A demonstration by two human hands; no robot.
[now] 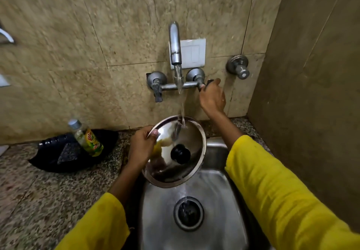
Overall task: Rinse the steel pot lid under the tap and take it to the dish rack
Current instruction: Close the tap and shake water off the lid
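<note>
The steel pot lid (187, 136) with a black knob (180, 154) is held tilted over the sink (218, 191). My left hand (141, 146) grips its left rim, thumb on top. Water runs from the wall tap spout (175, 43) and strikes the lid's far edge, then streams off its lower rim toward the drain (188, 213). My right hand (212, 97) is closed on the tap's right handle (203, 85) above and right of the lid. The dish rack is not in view.
A dish soap bottle (86, 137) stands in a black tray (64, 154) on the speckled stone counter (48, 191) to the left. A second valve (238, 67) and a white switch plate (194, 53) are on the tiled wall. A side wall closes the right.
</note>
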